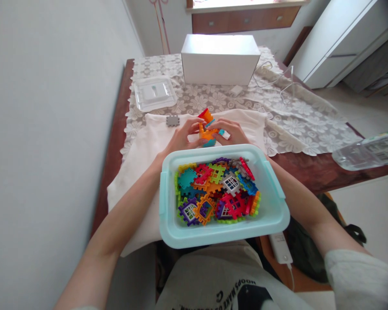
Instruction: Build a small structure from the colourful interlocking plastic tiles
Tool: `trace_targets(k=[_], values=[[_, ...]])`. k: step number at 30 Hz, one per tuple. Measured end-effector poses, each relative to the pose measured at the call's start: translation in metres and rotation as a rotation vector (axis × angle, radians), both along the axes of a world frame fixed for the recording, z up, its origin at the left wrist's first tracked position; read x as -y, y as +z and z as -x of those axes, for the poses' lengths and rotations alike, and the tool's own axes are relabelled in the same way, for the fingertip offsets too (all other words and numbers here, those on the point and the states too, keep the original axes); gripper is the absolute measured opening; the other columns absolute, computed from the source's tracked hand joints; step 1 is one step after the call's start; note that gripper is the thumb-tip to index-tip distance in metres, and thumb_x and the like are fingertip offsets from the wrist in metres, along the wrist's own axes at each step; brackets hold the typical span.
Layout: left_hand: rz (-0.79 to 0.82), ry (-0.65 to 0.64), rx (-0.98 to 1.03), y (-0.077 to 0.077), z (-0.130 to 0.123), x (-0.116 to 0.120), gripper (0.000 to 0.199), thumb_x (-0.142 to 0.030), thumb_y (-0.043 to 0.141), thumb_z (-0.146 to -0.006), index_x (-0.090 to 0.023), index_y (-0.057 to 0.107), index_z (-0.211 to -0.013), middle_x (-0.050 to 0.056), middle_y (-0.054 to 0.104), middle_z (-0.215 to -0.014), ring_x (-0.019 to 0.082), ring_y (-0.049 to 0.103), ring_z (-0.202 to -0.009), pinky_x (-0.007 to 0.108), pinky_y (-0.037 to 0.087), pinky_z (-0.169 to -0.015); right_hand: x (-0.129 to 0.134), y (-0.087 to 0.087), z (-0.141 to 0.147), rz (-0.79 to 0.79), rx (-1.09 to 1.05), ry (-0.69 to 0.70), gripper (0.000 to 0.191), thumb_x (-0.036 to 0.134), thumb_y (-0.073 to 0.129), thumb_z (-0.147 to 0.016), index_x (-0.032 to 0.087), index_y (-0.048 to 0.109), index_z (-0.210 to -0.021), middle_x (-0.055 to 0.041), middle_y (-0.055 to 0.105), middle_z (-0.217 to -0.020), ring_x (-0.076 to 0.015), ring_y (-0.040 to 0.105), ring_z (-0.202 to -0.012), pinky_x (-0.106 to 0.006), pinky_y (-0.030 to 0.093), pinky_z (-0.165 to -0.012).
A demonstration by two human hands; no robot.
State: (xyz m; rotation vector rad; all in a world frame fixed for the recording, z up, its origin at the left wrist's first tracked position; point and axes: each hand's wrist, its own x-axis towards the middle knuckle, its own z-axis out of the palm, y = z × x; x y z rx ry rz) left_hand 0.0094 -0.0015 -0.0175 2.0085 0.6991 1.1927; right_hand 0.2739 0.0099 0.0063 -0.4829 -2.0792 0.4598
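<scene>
Both my hands are closed around a small construction of interlocking plastic building tiles [208,134], coloured orange, red and teal. From the left, my left hand [188,134] grips it with thumb and fingers. My right hand [231,131] pinches its other side, close to a blue piece. The construction is held just beyond a light teal plastic bin [224,239], and its lower part is partly hidden by my fingers. Inside the bin lie several loose tiles [204,209] in many colours, some with window lattices. A single grey tile [173,121] rests on the white cloth left of my hands.
A white cloth [142,172] covers the near part of the table over a floral lace tablecloth [197,101]. Farther back are a clear plastic lid [155,94] and a white box [220,60]. A plastic bottle [368,148] lies at the right edge. A wall [51,107] borders the left.
</scene>
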Motion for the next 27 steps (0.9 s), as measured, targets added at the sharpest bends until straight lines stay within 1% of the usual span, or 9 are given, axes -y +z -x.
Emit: trace_targets(k=[5,10,12,14,17,21,24,25,27], values=[[-0.036,0.026,-0.04,-0.002,0.0,-0.002,0.077,-0.071,0.092,-0.097,-0.033,0.058,-0.155,0.014,0.081,-0.154,0.037,0.081,-0.142,0.056,0.069,-0.12,0.0,-0.001,0.001,0.006,-0.006,-0.008,0.019,0.026,0.065,-0.11,0.026,0.079,-0.122,-0.0073,0.088,-0.122,-0.0213,0.084,-0.105,-0.038,0.067,-0.096],[-0.038,0.0,-0.011,0.002,-0.003,0.0,0.075,-0.07,0.091,-0.098,-0.031,0.057,-0.152,0.016,0.08,-0.157,0.037,0.081,-0.141,0.056,0.069,-0.119,0.0,-0.003,0.002,0.034,-0.011,-0.032,0.017,0.024,0.067,-0.107,0.026,0.079,-0.119,-0.0068,0.088,-0.123,-0.0214,0.082,-0.104,-0.038,0.066,-0.095],[-0.05,-0.018,0.016,0.003,-0.004,0.002,0.074,-0.068,0.092,-0.099,-0.031,0.057,-0.152,0.016,0.079,-0.158,0.036,0.082,-0.141,0.056,0.069,-0.119,-0.001,-0.005,0.002,0.054,-0.011,-0.048,0.016,0.028,0.069,-0.107,0.026,0.079,-0.119,-0.0068,0.089,-0.121,-0.022,0.082,-0.1,-0.039,0.066,-0.093],[-0.055,-0.024,0.032,0.005,-0.006,0.003,0.069,-0.066,0.089,-0.102,-0.031,0.057,-0.151,0.016,0.08,-0.156,0.035,0.082,-0.141,0.056,0.069,-0.12,-0.001,-0.008,0.002,0.096,-0.01,-0.071,0.016,0.034,0.071,-0.106,0.026,0.078,-0.118,-0.0064,0.089,-0.114,-0.0225,0.08,-0.093,-0.04,0.065,-0.089],[-0.031,0.006,0.012,0.006,-0.007,0.004,0.064,-0.067,0.085,-0.105,-0.03,0.057,-0.149,0.016,0.081,-0.154,0.034,0.082,-0.139,0.054,0.069,-0.118,-0.001,-0.008,0.002,0.197,0.0,-0.108,0.02,0.044,0.074,-0.105,0.027,0.078,-0.116,-0.0052,0.087,-0.105,-0.0235,0.075,-0.087,-0.041,0.064,-0.087],[0.002,0.036,-0.007,0.008,-0.008,0.004,0.068,-0.073,0.085,-0.102,-0.029,0.057,-0.146,0.016,0.082,-0.152,0.034,0.084,-0.136,0.052,0.069,-0.117,0.001,-0.005,0.002,0.28,0.021,-0.102,0.022,0.049,0.073,-0.107,0.029,0.077,-0.114,-0.0045,0.086,-0.109,-0.0258,0.077,-0.097,-0.044,0.064,-0.095],[0.035,0.029,0.002,0.009,-0.007,0.004,0.071,-0.075,0.087,-0.1,-0.03,0.058,-0.145,0.016,0.082,-0.154,0.034,0.083,-0.136,0.051,0.069,-0.117,0.0,-0.006,0.002,0.238,0.026,-0.088,0.019,0.045,0.072,-0.108,0.028,0.077,-0.114,-0.0058,0.087,-0.112,-0.0266,0.079,-0.102,-0.046,0.064,-0.098],[0.047,0.027,0.009,0.009,-0.007,0.004,0.071,-0.075,0.088,-0.099,-0.03,0.058,-0.145,0.016,0.081,-0.154,0.034,0.083,-0.137,0.052,0.069,-0.117,0.0,-0.007,0.002,0.212,0.023,-0.085,0.019,0.044,0.073,-0.107,0.028,0.077,-0.116,-0.0072,0.087,-0.117,-0.0275,0.079,-0.107,-0.047,0.064,-0.102],[0.065,0.017,0.035,0.008,-0.006,0.004,0.07,-0.074,0.088,-0.099,-0.03,0.059,-0.145,0.016,0.081,-0.154,0.035,0.082,-0.139,0.053,0.068,-0.118,-0.001,-0.01,0.002,0.16,0.021,-0.072,0.024,0.043,0.078,-0.104,0.026,0.077,-0.121,-0.0106,0.086,-0.13,-0.0304,0.077,-0.122,-0.051,0.061,-0.114]])
